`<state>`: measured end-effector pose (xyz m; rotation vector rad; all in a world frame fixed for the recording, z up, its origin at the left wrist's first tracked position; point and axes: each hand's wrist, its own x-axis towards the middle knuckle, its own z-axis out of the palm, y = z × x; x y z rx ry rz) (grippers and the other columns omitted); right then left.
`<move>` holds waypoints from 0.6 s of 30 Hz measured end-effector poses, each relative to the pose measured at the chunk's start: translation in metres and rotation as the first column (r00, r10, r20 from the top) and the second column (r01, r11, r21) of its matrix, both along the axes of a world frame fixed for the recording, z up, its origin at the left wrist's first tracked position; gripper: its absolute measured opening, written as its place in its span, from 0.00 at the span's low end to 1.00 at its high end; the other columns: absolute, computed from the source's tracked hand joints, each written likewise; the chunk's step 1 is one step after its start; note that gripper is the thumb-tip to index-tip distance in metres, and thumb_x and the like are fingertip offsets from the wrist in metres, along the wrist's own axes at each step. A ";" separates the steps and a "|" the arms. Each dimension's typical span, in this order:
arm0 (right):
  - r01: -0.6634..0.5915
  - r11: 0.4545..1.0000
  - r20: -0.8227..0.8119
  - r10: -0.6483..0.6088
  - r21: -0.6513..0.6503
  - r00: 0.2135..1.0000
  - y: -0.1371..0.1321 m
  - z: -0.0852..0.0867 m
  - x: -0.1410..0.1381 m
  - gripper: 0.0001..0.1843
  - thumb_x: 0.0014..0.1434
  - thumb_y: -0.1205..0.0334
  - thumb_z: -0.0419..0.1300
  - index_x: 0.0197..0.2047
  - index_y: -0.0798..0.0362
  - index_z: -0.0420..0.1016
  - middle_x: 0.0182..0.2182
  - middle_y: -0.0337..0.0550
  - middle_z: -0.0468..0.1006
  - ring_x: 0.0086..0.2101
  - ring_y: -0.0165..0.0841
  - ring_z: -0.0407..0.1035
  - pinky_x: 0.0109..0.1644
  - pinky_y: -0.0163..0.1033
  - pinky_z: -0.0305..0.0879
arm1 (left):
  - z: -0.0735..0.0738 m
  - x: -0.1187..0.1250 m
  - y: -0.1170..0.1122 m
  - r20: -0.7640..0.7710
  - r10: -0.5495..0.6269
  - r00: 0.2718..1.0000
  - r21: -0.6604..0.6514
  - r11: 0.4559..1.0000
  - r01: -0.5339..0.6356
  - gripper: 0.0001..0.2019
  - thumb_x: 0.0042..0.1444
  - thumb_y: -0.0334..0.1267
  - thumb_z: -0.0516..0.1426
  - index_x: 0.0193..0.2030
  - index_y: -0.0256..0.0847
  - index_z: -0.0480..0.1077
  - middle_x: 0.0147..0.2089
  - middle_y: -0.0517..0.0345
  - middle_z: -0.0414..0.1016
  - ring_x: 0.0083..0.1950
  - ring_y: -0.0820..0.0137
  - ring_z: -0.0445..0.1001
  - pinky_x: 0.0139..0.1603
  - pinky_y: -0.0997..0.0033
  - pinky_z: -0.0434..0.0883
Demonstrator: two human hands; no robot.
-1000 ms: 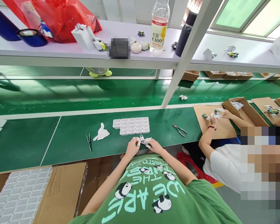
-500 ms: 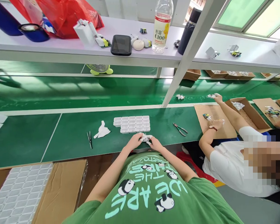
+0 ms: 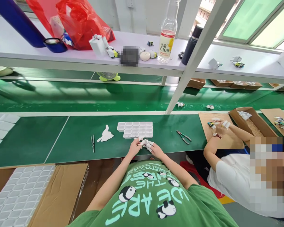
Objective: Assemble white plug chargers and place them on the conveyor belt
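Observation:
In front of my body, at the bench's near edge, my left hand [image 3: 134,147] and my right hand [image 3: 156,150] close their fingertips round a small white plastic case [image 3: 145,145]. Dark bits, perhaps wires, show at it; the fingers hide most of its detail. White covers wrap several of my fingertips. Just beyond my hands, rows of white plastic cases [image 3: 138,128] stand on the green bench [image 3: 165,129]. To the left lie a crumpled white glove or cloth [image 3: 105,134] and black tweezers [image 3: 92,143]. Green-handled cutting pliers [image 3: 184,137] lie on the right.
A slanted metal post [image 3: 180,78] rises beyond the bench to a shelf holding a bottle [image 3: 167,41] and red bag [image 3: 82,25]. At right, a co-worker's hands [image 3: 219,126] work over cardboard [image 3: 205,118] beside a carton [image 3: 251,121]. More white cases [image 3: 21,192] fill a box lower left.
My view has tilted up slightly. My fingers have shifted round the white case. The co-worker's far hand has drawn back from the green belt to the cardboard, leaving a white piece on the belt.

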<state>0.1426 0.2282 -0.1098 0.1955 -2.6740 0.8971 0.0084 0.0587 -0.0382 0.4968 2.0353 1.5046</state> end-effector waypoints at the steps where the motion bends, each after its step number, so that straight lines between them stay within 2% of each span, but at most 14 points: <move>1: -0.011 1.000 -0.030 0.011 0.003 0.999 0.000 0.006 0.000 0.19 0.69 0.65 0.57 0.61 0.54 0.76 0.59 0.58 0.77 0.58 0.43 0.73 0.59 0.49 0.75 | 0.001 0.001 -0.006 0.034 0.044 0.998 0.023 0.999 -0.045 0.28 0.47 0.43 0.61 0.56 0.37 0.76 0.35 0.56 0.79 0.33 0.69 0.74 0.32 0.72 0.71; 4: 0.034 0.999 -0.133 -0.036 -0.019 0.990 0.007 0.037 0.006 0.20 0.70 0.65 0.55 0.62 0.52 0.76 0.59 0.57 0.77 0.59 0.42 0.72 0.60 0.49 0.75 | 0.008 0.004 -0.030 0.134 0.189 0.973 0.069 0.978 -0.199 0.30 0.44 0.45 0.62 0.57 0.38 0.76 0.46 0.50 0.82 0.36 0.68 0.77 0.32 0.71 0.72; 6: 0.183 0.981 -0.197 -0.192 -0.062 0.961 0.020 0.059 0.013 0.19 0.69 0.65 0.58 0.61 0.49 0.77 0.59 0.54 0.77 0.60 0.43 0.71 0.62 0.50 0.73 | 0.014 0.010 -0.050 0.151 0.272 0.950 0.068 0.956 -0.284 0.29 0.43 0.44 0.62 0.55 0.39 0.77 0.50 0.48 0.82 0.37 0.68 0.78 0.34 0.70 0.74; 8: 0.362 0.926 -0.230 -0.378 -0.110 0.897 0.036 0.072 0.021 0.19 0.67 0.64 0.59 0.61 0.49 0.77 0.59 0.54 0.76 0.61 0.45 0.70 0.65 0.52 0.71 | 0.019 0.018 -0.069 0.152 0.344 0.927 0.060 0.933 -0.356 0.28 0.42 0.43 0.61 0.52 0.38 0.78 0.50 0.48 0.82 0.35 0.69 0.77 0.36 0.69 0.75; 10: 0.513 0.847 -0.221 -0.531 -0.138 0.818 0.050 0.068 0.027 0.18 0.67 0.64 0.58 0.59 0.52 0.77 0.58 0.57 0.76 0.61 0.48 0.69 0.65 0.55 0.70 | 0.023 0.027 -0.084 0.166 0.387 0.907 0.040 0.916 -0.399 0.28 0.40 0.42 0.61 0.51 0.38 0.78 0.48 0.48 0.83 0.33 0.70 0.76 0.35 0.69 0.75; 13: 0.654 0.752 -0.067 -0.659 -0.085 0.749 0.056 0.042 0.039 0.17 0.66 0.67 0.53 0.54 0.53 0.78 0.53 0.57 0.78 0.55 0.46 0.74 0.59 0.53 0.75 | 0.025 0.037 -0.098 0.197 0.421 0.886 -0.005 0.904 -0.428 0.28 0.39 0.42 0.59 0.51 0.37 0.78 0.42 0.49 0.84 0.32 0.70 0.75 0.32 0.71 0.74; 15: 0.668 0.744 0.085 -0.665 -0.012 0.742 0.054 0.024 0.046 0.17 0.64 0.69 0.52 0.51 0.52 0.78 0.49 0.55 0.80 0.52 0.43 0.75 0.56 0.50 0.76 | 0.025 0.038 -0.101 0.197 0.421 0.886 -0.021 0.905 -0.425 0.28 0.38 0.42 0.59 0.49 0.36 0.78 0.41 0.48 0.84 0.32 0.69 0.76 0.32 0.71 0.74; 18: 0.602 0.799 0.166 -0.596 0.018 0.786 0.053 0.017 0.055 0.16 0.63 0.66 0.57 0.53 0.54 0.77 0.55 0.59 0.77 0.58 0.47 0.71 0.60 0.53 0.73 | 0.026 0.033 -0.101 0.163 0.410 0.898 -0.034 0.912 -0.410 0.28 0.37 0.45 0.59 0.47 0.36 0.79 0.42 0.47 0.85 0.32 0.68 0.77 0.35 0.69 0.75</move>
